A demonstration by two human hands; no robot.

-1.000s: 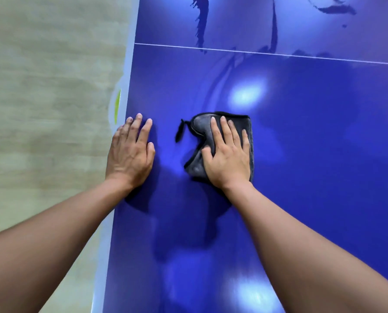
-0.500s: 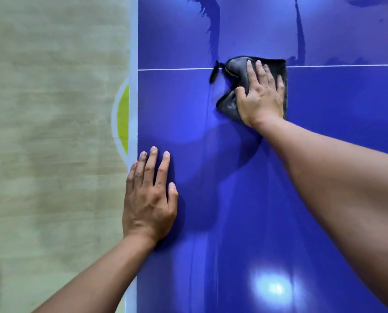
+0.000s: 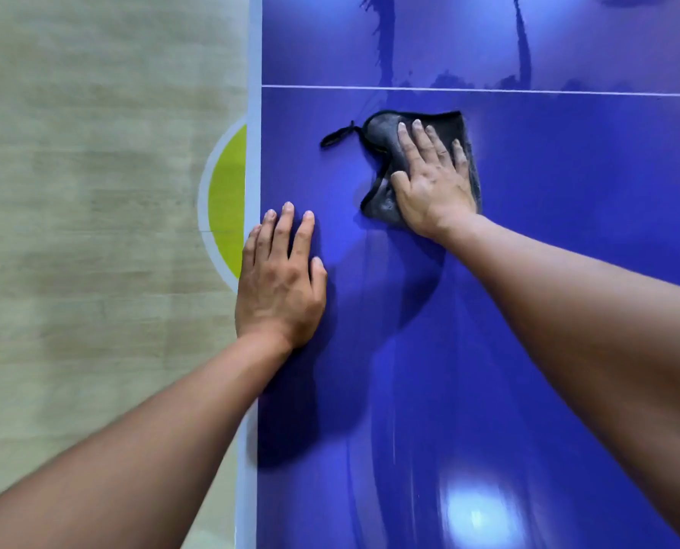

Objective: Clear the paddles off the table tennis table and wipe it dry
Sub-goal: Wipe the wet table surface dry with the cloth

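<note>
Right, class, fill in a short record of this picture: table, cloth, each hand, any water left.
table: blue, white line across it
cloth: dark grey, flat on table, on the near side of the line
right hand: fingers straight, pressing on cloth
left hand: flat on table by its left edge
water: dark wet-looking streaks beyond the line
</note>
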